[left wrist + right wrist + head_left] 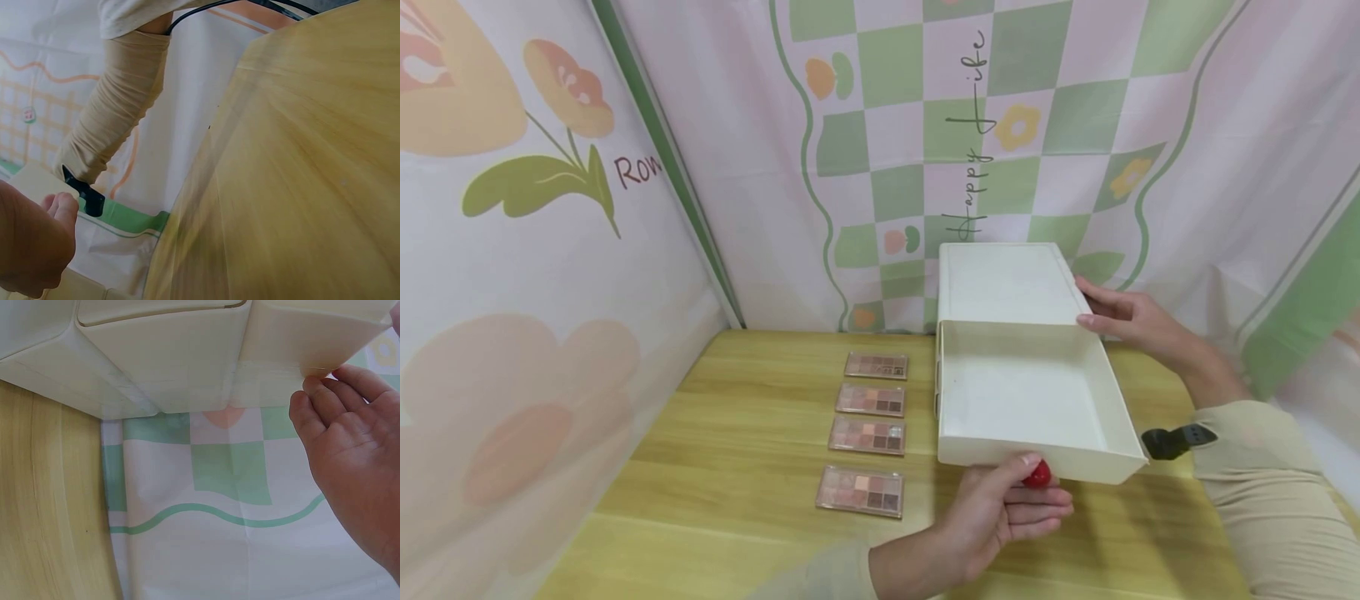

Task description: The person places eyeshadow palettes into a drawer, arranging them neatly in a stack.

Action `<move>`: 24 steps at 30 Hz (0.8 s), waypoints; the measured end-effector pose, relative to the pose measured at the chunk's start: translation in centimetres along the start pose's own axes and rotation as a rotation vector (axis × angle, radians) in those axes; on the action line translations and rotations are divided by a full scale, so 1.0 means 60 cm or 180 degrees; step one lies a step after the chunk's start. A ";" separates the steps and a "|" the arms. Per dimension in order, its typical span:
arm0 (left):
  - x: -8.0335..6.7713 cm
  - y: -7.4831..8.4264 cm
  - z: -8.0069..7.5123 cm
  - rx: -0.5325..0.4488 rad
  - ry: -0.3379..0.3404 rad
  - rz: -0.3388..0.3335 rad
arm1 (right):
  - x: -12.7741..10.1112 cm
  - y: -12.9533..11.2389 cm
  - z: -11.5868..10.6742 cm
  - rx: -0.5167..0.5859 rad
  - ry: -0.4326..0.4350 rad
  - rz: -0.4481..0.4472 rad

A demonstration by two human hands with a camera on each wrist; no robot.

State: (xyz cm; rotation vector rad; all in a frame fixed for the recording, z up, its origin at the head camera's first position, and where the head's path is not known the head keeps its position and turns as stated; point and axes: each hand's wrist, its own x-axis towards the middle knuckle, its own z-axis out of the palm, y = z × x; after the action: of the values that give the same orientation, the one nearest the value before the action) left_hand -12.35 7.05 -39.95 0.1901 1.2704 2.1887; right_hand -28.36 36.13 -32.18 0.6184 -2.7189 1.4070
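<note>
A white drawer box (1006,283) stands at the back of the table, its empty top drawer (1022,392) pulled far out toward me. My left hand (981,517) is under the drawer's front and pinches its red round knob (1038,475) between thumb and index finger; the other fingers extend to the right. In the left wrist view, the left hand (37,240) shows at the lower left, the knob hidden. My right hand (1138,325) rests against the box's right side near the front corner. The right wrist view has the right hand's fingertips (315,394) touching the white side wall.
Left of the box, several eyeshadow palettes (860,492) lie in a column on the wooden table (722,467). A patterned curtain (887,192) hangs right behind the box, another cloth (550,292) at the left. A black mount (1176,440) juts from the right forearm.
</note>
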 end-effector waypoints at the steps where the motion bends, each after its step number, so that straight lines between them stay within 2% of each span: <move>1: 0.000 -0.001 0.000 0.0005 -0.0006 0.0004 | 0.000 0.000 0.000 -0.0002 -0.0007 0.0008; 6: 0.000 0.003 -0.009 0.0214 -0.0135 -0.0097 | -0.001 -0.002 -0.001 -0.0009 -0.0016 0.0007; 10: -0.005 0.025 -0.024 0.0677 -0.0427 -0.0340 | -0.002 -0.004 0.000 0.0016 -0.0004 -0.0026; 13: -0.012 0.047 -0.037 0.1161 -0.0737 -0.0412 | -0.002 -0.004 -0.001 0.0032 -0.0010 -0.0024; 19: -0.040 0.092 -0.063 0.2088 -0.1493 -0.0217 | -0.004 -0.005 0.000 0.0043 -0.0038 -0.0037; 24: -0.069 0.127 -0.082 0.2405 -0.1785 0.0020 | -0.003 -0.006 0.001 0.0029 -0.0028 -0.0005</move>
State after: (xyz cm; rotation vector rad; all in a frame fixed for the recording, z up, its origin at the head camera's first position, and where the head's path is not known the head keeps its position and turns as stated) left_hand -14.15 -1.71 -35.53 1.0178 1.6588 1.3924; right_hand -28.04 35.97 -32.01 0.6285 -2.7198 1.4204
